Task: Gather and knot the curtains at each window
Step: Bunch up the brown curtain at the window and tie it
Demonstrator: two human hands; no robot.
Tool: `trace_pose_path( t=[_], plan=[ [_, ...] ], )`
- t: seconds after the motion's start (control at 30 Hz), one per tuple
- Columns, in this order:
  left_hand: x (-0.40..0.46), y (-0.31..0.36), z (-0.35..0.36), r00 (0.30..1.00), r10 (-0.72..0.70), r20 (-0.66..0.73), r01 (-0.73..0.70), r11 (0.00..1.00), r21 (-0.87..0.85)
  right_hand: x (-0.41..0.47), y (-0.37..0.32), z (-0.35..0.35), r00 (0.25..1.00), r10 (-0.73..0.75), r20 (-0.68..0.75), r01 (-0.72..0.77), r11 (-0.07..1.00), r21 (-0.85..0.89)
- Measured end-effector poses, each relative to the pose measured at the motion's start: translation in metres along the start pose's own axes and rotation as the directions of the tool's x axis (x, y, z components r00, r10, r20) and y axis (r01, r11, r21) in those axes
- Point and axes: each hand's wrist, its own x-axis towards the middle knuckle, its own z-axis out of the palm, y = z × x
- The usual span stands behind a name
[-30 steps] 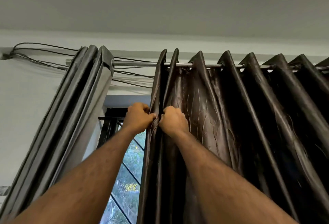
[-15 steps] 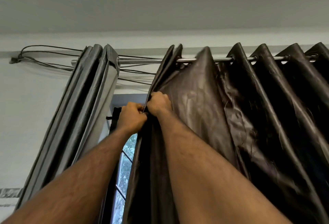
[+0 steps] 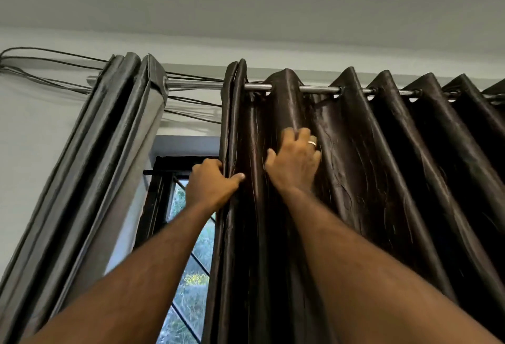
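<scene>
A dark brown curtain [image 3: 369,169] hangs in folds from a metal rod [image 3: 319,89], covering the right part of the window. My left hand [image 3: 211,182] grips the curtain's two leftmost folds at their edge, thumb in front. My right hand [image 3: 295,163], with a ring on one finger, reaches up onto the following fold and its fingers curl round that fold's ridge. A second curtain [image 3: 109,158], grey and gathered into tight folds, hangs slanting at the left end of the rod.
Between the two curtains shows a window [image 3: 188,270] with a dark frame and diagonal bars. Several thin cables [image 3: 54,57] loop along the wall behind the rod. The ceiling is close above.
My right hand let go of the edge folds beside my left hand and moved up and right onto the following fold. The fold it had pulled left has swung back.
</scene>
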Motion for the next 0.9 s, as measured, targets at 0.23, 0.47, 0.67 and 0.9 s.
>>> trace_pose_path(
  t=[0.23,0.47,0.67,0.9],
  plan=[
    [-0.001,-0.010,0.012,0.989,0.097,0.107,-0.092,0.994,-0.058,0.006,0.064,-0.003,0.876,0.294,0.383,-0.343,0.937,0.067],
    [-0.002,-0.015,0.006,0.996,0.061,0.068,-0.054,0.993,-0.104,-0.006,-0.063,0.009,0.861,-0.152,0.485,-0.053,0.922,0.383],
    [-0.008,-0.012,0.006,0.999,0.034,0.015,-0.031,0.983,-0.179,0.002,-0.045,0.013,0.783,-0.227,0.579,0.060,0.954,0.293],
    [-0.020,0.002,0.022,0.984,0.156,0.085,-0.147,0.983,-0.111,-0.008,-0.011,0.000,0.548,-0.178,0.817,-0.467,0.746,0.475]
  ],
)
